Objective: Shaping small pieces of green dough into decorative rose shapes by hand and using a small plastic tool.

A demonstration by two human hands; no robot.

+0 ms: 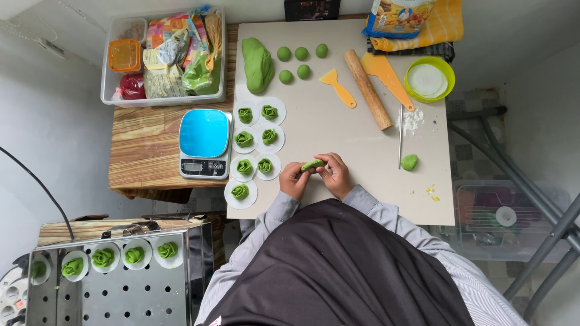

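— What's in the hands?

— A green dough roll (312, 164), just above the board's (338, 130) near edge. The left hand (294, 180) pinches its left end, the right hand (334, 175) its right end; both sets of fingers are closed on it.

— Tricky to hold?

— Soft and light, I'd say (it sags a little). Best held by the ends with fingertips, gently, or it squashes. The finished rosettes (256, 140) lie at ten o'clock, the dough lump (257, 64) at eleven.
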